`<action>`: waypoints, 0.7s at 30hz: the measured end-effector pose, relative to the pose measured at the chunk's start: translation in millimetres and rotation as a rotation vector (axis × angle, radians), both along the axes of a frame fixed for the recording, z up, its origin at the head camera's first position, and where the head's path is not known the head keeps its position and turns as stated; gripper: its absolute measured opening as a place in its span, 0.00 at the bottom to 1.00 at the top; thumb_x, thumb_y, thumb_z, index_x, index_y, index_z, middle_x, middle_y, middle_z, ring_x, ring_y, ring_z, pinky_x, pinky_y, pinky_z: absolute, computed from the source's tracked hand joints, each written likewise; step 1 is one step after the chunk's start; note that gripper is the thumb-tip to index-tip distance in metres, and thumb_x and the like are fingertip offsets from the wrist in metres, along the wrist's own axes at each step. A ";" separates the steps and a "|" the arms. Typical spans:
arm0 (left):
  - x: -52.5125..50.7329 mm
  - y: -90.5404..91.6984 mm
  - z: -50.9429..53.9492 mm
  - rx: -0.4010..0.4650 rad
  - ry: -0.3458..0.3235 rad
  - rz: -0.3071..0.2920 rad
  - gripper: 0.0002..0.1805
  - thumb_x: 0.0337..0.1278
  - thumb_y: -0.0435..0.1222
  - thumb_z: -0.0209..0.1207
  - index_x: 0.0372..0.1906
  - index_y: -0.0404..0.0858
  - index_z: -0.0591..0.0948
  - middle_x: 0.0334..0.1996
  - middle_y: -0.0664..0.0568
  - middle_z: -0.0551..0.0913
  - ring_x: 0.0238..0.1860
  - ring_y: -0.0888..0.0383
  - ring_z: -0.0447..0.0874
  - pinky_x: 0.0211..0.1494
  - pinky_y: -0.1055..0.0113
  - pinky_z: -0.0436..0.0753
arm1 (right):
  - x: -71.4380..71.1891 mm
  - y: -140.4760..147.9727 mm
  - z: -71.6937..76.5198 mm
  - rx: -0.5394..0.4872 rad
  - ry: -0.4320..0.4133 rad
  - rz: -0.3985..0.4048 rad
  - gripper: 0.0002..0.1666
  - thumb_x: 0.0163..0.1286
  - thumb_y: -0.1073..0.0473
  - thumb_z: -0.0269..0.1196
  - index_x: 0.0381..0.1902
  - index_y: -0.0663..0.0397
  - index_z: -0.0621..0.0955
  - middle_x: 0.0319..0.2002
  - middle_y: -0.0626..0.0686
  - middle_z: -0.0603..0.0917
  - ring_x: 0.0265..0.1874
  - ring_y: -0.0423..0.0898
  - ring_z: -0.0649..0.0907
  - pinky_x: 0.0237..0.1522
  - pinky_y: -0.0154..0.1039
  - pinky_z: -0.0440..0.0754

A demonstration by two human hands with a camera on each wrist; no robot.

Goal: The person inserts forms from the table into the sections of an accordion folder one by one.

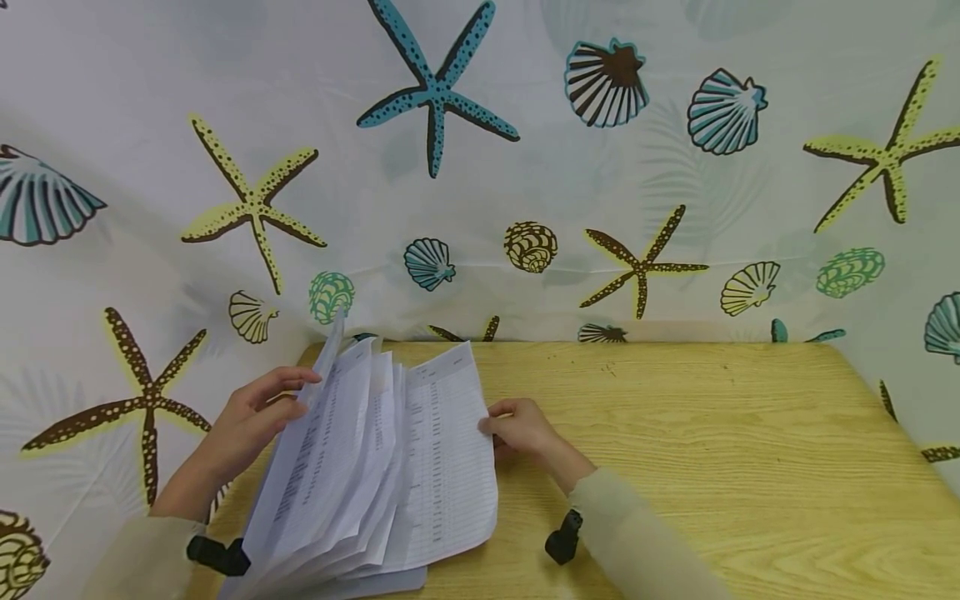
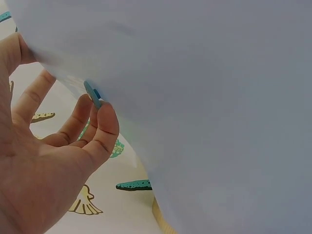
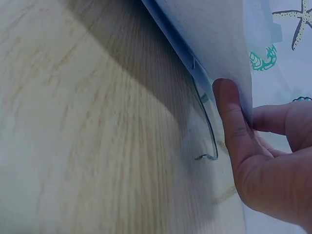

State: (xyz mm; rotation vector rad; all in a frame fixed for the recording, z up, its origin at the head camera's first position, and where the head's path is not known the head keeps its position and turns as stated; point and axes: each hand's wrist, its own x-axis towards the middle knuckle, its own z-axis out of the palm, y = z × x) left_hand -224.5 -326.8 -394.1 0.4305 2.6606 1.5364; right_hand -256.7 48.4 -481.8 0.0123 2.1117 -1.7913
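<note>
A pale blue-grey folder (image 1: 397, 582) lies spread on the left of the table, with printed sheets (image 1: 442, 467) fanned out inside it. My left hand (image 1: 243, 429) holds the folder's raised cover (image 2: 209, 107) by its edge. In the left wrist view its fingers curl beside a small blue disc (image 2: 91, 93) on that edge. At the opposite side, my right hand (image 1: 528, 429) pinches the outer edge of the rightmost sheet between thumb and fingers. A thin dark string (image 3: 209, 122) trails from the folder onto the table in the right wrist view.
The wooden table (image 1: 712, 450) extends to the right of the folder. A cloth (image 1: 480, 217) printed with starfish and shells hangs behind the table and along its sides. Dark camera mounts (image 1: 562, 537) sit at both wrists.
</note>
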 end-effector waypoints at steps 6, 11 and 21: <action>-1.1 -0.4 0.3 -0.004 0.011 -0.012 0.19 0.78 0.34 0.52 0.69 0.39 0.75 0.62 0.66 0.75 0.60 0.66 0.75 0.62 0.42 0.76 | 1.5 -7.5 -3.0 -0.005 -0.003 0.023 0.19 0.73 0.64 0.65 0.57 0.71 0.81 0.39 0.62 0.90 0.28 0.43 0.86 0.32 0.40 0.87; -0.9 -0.8 0.3 -0.014 0.013 -0.008 0.19 0.78 0.35 0.52 0.68 0.40 0.75 0.61 0.66 0.76 0.59 0.65 0.75 0.59 0.50 0.77 | 2.5 -8.8 -0.9 -0.007 -0.004 0.057 0.20 0.74 0.65 0.64 0.59 0.72 0.79 0.39 0.64 0.90 0.28 0.46 0.88 0.32 0.42 0.89; 0.8 -0.6 0.1 -0.007 0.010 -0.004 0.19 0.78 0.35 0.53 0.68 0.40 0.75 0.60 0.67 0.76 0.59 0.66 0.76 0.58 0.51 0.76 | 2.7 4.6 9.5 0.029 -0.024 0.180 0.15 0.77 0.68 0.57 0.54 0.74 0.83 0.38 0.67 0.90 0.30 0.52 0.91 0.34 0.48 0.91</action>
